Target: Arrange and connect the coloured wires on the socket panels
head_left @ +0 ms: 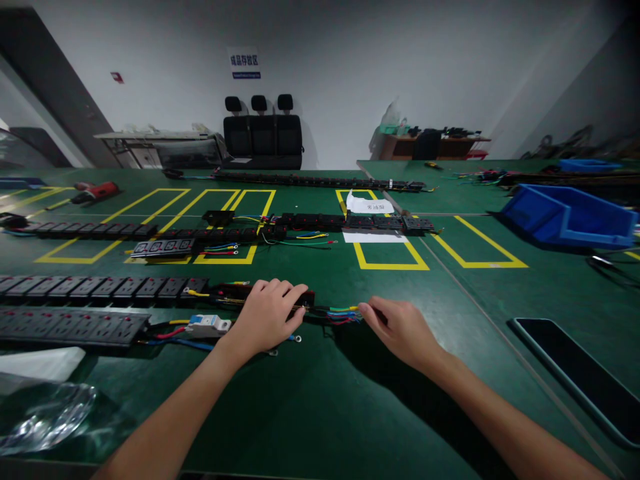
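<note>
Nearest the camera, clear plastic wrapping [47, 417] lay at the left edge of the green surface [280, 413], with a phone [575, 373] at the right. Between them, the left hand [273, 313] rested over the end of a dark strip [235, 293], its fingers slightly parted and curled down onto it. The right hand [400, 327] pinched the ends of the coloured wires [345, 312] extending from that end, thumb and fingers pressed together. A white breaker [207, 326] sat just left of the left hand, and a blue bin [565, 217] stood beyond the phone.
</note>
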Demonstrator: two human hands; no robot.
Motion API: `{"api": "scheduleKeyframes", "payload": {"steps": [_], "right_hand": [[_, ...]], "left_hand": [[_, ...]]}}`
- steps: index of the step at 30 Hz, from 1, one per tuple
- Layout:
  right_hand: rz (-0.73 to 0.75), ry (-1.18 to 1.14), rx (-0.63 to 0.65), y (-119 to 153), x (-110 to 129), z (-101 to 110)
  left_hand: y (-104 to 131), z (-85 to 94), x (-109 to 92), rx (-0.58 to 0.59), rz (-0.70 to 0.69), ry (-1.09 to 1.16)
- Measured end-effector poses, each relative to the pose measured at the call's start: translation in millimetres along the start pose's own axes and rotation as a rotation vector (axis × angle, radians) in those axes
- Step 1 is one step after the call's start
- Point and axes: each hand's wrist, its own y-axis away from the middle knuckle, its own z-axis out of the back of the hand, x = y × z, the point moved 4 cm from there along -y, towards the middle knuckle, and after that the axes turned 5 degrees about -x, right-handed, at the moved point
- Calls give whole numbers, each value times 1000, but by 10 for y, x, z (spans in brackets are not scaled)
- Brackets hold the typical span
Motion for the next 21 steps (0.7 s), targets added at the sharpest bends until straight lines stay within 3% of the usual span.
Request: {"api": "scheduleKeyframes", "payload": {"steps": [12, 21], "right_hand": [[219, -96, -131, 38, 47, 28], [327, -106, -101, 60, 126, 55]], "left_hand": [[-4, 11, -2, 0, 0, -2], [3, 11, 2, -10, 3, 1]]}}
